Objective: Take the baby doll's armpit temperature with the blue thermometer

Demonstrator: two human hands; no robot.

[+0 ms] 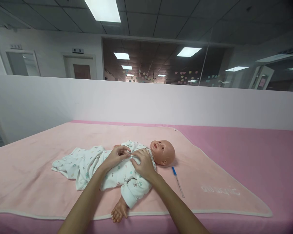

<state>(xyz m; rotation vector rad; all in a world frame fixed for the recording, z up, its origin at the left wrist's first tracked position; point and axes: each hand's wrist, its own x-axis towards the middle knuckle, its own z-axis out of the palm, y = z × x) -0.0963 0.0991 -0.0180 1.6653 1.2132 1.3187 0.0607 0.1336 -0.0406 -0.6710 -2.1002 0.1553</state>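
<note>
A baby doll [162,152] lies on its back on a light pink blanket [34,162], head to the right, dressed in a white printed romper [117,174]. My left hand [117,156] and my right hand [144,162] meet on the doll's chest, fingers pinching the romper's front edges near the collar. One doll arm in a white sleeve [134,191] points toward me, its bare hand [119,212] at the blanket's edge. The romper's legs [73,162] trail off to the left.
A blue-capped thin pen or thermometer [177,180] lies on the blanket just right of the doll. The blanket covers a darker pink surface [258,156]. A white partition wall [146,100] stands behind, with glass office walls beyond.
</note>
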